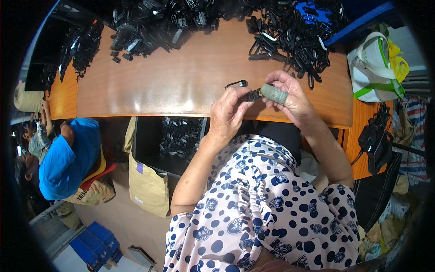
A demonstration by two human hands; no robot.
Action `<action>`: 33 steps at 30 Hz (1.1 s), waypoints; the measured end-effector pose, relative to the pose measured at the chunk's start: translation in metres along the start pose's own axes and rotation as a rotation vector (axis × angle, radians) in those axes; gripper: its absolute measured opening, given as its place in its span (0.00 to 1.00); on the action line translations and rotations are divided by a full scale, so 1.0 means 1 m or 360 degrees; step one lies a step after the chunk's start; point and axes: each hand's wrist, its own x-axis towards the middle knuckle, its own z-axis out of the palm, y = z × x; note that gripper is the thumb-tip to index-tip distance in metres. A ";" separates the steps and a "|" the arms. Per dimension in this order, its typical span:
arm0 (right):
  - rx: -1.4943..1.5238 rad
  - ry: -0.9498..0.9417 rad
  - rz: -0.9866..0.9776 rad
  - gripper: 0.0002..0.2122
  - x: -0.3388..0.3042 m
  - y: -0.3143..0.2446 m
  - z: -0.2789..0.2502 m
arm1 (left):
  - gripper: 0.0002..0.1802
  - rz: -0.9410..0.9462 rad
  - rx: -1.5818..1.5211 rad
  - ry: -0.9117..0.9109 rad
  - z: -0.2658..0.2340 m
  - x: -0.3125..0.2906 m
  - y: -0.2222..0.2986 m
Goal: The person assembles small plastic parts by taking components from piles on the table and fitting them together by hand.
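My left hand (229, 111) pinches a small black plastic part (252, 95), which looks like a buckle piece, above the table's near edge. Close against its right end is my right hand (292, 97), fingers curled in. A grey-green woven wrap (274, 94) covers what seems to be my right thumb. Both hands meet at the part, though the exact grip of the right fingertips is hidden. Just beyond my left fingers lies another narrow black piece (236, 84) on the brown wooden table (158, 86).
Heaps of black plastic parts (154, 27) and black loops (290, 50) line the far side. Below the edge sits a dark bin (181, 140) of black pieces. A white-green bag (374, 68) stands right; a person in blue (70, 158) sits left.
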 end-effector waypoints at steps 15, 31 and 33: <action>-0.0499 -0.0383 0.0915 0.08 -0.007 0.012 -0.005 | 0.10 -0.0164 0.0096 -0.0386 -0.025 -0.025 0.020; 0.0021 -0.0563 0.0511 0.20 0.023 0.017 0.036 | 0.15 -0.0833 -0.1426 -0.0250 -0.034 0.012 0.013; -0.0321 -0.0449 0.0598 0.18 0.032 0.022 0.032 | 0.14 -0.0997 -0.1584 -0.0273 -0.037 0.019 0.007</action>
